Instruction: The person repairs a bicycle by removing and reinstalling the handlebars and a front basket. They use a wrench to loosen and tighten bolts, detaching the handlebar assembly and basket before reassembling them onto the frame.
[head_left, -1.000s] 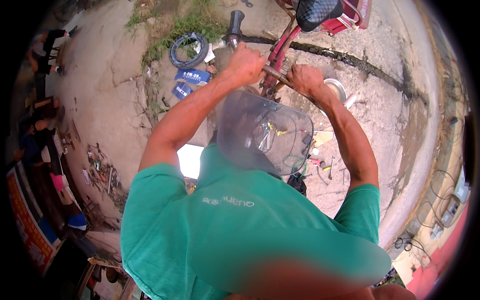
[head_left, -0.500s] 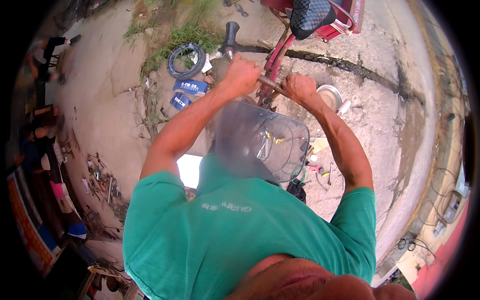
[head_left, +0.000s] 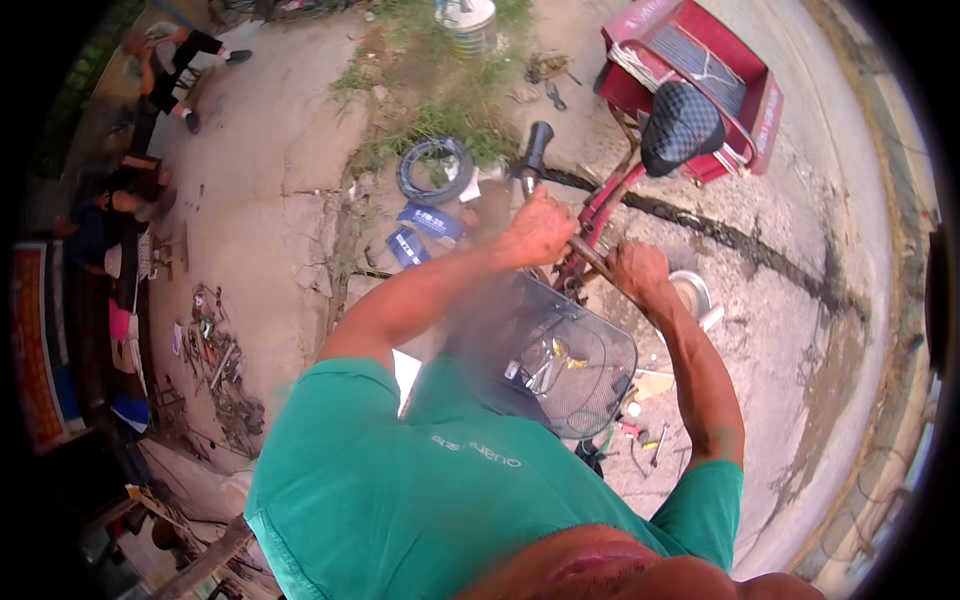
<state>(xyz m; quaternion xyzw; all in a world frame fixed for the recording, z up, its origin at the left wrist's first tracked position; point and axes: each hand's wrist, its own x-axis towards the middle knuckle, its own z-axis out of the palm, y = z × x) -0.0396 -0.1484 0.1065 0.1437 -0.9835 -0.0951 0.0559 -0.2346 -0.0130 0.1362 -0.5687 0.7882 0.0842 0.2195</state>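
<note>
A red cargo tricycle stands in front of me, with a black checkered saddle (head_left: 680, 125), a red rear box (head_left: 690, 60) and a wire front basket (head_left: 560, 365). My left hand (head_left: 538, 228) grips the handlebar just below its black rubber grip (head_left: 536, 146). My right hand (head_left: 638, 270) is closed on the right side of the same bar. Small bits of metal lie inside the basket. Both forearms reach up from my green shirt.
A black tyre (head_left: 435, 170) and blue boxes (head_left: 425, 220) lie on the cracked concrete by a grass patch. A metal bowl (head_left: 692, 292) and scattered hand tools (head_left: 640, 435) sit at right. A white bucket (head_left: 468, 20) stands at the top. People (head_left: 170, 60) sit at upper left.
The view has tilted, so the tricycle, the tyre and my hands sit lower and further right in the frame. Both hands keep their hold on the handlebar.
</note>
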